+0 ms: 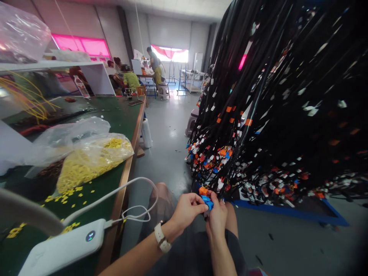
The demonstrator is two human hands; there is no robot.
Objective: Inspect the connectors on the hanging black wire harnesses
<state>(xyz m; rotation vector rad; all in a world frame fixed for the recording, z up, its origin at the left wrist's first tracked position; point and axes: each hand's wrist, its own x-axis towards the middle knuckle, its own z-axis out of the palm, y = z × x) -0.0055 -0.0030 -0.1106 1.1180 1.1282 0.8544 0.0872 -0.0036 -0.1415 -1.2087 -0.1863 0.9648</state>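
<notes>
Connector (207, 202), blue plastic, sits at the foot of the hanging wire bundle (258, 96), around six o'clock in the view, low in front of the seated person. The left hand (187, 211) pinches it from nine o'clock, fingertips closed on its edge. The right hand (217, 219) grips it from three o'clock, though its fingers are mostly hidden, so it may only be steadying it. An orange plug (203, 190) lies just beside the connector at eleven o'clock. The bundle's black wires, tagged white and orange, fill the view from twelve to three. At nine o'clock a green bench (120, 111) carries a bag of yellow parts (86, 163) and a white power bank (63, 249), whose cable (126, 188) loops off the edge.
</notes>
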